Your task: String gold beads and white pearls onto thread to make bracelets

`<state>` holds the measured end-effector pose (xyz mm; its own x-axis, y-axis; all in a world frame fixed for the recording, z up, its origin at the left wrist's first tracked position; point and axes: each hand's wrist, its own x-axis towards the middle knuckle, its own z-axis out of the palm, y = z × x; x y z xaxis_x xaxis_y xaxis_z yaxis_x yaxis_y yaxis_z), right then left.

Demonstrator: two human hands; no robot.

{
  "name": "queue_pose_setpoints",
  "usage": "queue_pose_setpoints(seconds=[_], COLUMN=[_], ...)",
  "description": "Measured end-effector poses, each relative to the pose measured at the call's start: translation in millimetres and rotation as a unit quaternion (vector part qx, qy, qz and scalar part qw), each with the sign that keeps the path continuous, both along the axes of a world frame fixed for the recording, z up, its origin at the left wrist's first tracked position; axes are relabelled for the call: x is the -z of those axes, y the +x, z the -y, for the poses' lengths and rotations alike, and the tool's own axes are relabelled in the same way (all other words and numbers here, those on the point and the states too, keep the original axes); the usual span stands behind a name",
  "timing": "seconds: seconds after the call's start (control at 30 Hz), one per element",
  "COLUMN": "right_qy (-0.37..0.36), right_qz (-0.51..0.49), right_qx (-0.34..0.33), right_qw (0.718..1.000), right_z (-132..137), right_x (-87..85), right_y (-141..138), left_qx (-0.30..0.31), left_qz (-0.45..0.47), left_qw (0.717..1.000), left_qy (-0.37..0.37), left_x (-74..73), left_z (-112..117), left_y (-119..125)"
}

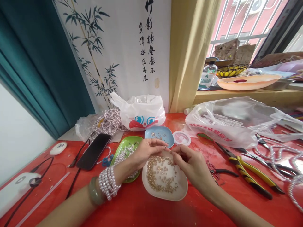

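My left hand (149, 151) and my right hand (188, 159) meet fingertip to fingertip over the far edge of a cream plate (163, 196). Both are closed in a pinch; what lies between the fingers is too small to make out. Gold beads (151, 176) are scattered on the plate below them. Strands of pearl beads (109, 183) and a green bangle (96, 191) circle my left wrist. Partly behind my left hand is a green tray (117, 150) of pearly beads. A blue tray (148, 133) with small pieces sits just beyond my fingers.
On the left are a phone (94, 151), cables and a white power strip (16, 189). Yellow-black pliers (246, 171), scissors and pearl strands (281, 151) lie right. Behind stand a white plastic bag (144, 108), another plastic bag (227, 116) and a round pink-white lid (181, 138).
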<state>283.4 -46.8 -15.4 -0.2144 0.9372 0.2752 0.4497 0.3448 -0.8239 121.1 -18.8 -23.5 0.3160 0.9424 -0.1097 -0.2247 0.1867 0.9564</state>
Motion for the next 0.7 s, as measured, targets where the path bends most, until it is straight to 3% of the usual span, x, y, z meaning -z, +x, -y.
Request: queue_pose_setpoints(seconds=[0.27,0.7], right_qy=[0.096,0.137], right_qz=[0.042,0.072], right_qx=[0.041,0.025], right_qw=[0.994,0.988], right_z=[3.6,4.0], right_x=[-5.4,-2.6], right_y=[-2.9,-1.4], left_qx=[-0.025,-0.04], left_qz=[0.062,0.072], left_qw=[0.998,0.996], left_qy=[0.003,0.024], left_x=[-0.9,-3.4], left_z=[0.1,1.2], left_y=[2.0,4.0])
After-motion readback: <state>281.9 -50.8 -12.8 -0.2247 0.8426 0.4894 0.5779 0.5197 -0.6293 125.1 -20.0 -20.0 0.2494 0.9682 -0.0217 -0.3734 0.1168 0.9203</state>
